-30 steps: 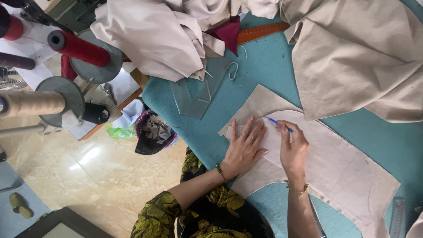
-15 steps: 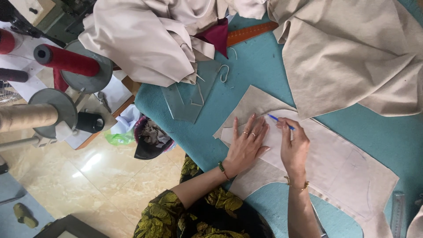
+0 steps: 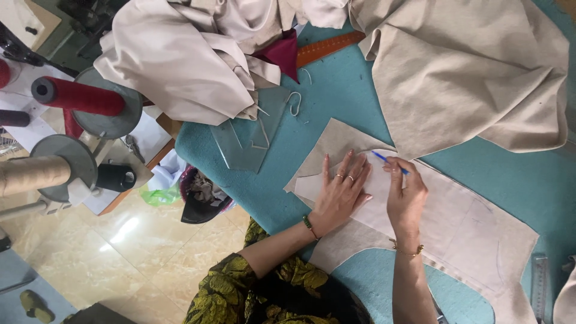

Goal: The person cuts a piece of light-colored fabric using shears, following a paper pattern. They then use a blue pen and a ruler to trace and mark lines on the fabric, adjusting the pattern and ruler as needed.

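A pale paper pattern piece (image 3: pixel 384 207) lies on a larger beige fabric piece (image 3: pixel 474 240) spread over the teal table (image 3: pixel 528 174). My left hand (image 3: pixel 342 192) presses flat on the pattern, fingers spread, rings on two fingers and a bracelet at the wrist. Beside it, my right hand (image 3: pixel 405 195) pinches a thin blue pen (image 3: pixel 389 162) whose tip touches the pattern's far edge.
Heaped beige cloth (image 3: pixel 468 72) and cream cloth (image 3: pixel 192 54) with a maroon scrap (image 3: pixel 282 54) cover the far side. A clear curved ruler (image 3: pixel 249 141), an orange ruler (image 3: pixel 330 48), thread cones (image 3: pixel 78 96) at left, a metal ruler (image 3: pixel 539 288) and a scrap bin (image 3: pixel 201 195) are around.
The view has drifted slightly. Both hands stay on the pattern, with the pen hand shifted only a little along the edge.
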